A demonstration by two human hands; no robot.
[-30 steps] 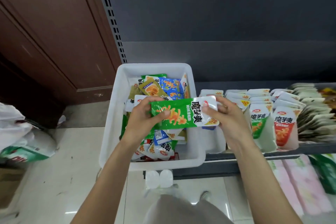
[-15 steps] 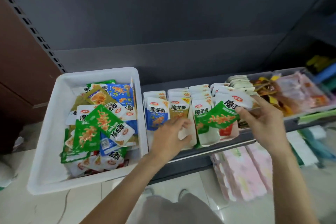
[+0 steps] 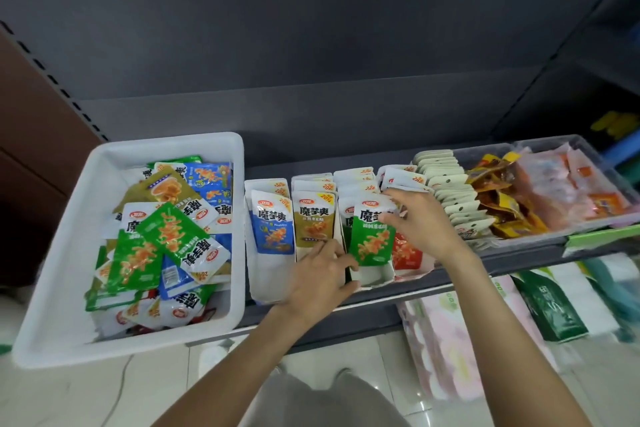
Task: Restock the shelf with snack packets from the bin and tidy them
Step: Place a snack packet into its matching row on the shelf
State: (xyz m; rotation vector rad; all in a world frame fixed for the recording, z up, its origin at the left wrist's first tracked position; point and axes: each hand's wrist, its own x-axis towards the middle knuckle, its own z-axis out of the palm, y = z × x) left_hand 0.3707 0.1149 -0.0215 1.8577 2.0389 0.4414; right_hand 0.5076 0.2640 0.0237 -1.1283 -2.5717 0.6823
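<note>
Where "20%" shows, green packet (image 3: 372, 239) (upright)

Soft, even light is falling from above; the shelf back beyond the grip is staying dim. Edges are bowing with wide-angle distortion, the floor tiles (image 3: 412, 406) are glinting, and corners are blurring.

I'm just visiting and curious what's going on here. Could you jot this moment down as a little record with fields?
Bin: white bin, left of the shelf, holds loose packets
Shelf: grey shelf with rows of upright packets
Right hand: right hand holds green packet at the third row
Left hand: left hand rests at the front of the rows
Stage: packet being slotted in
</note>
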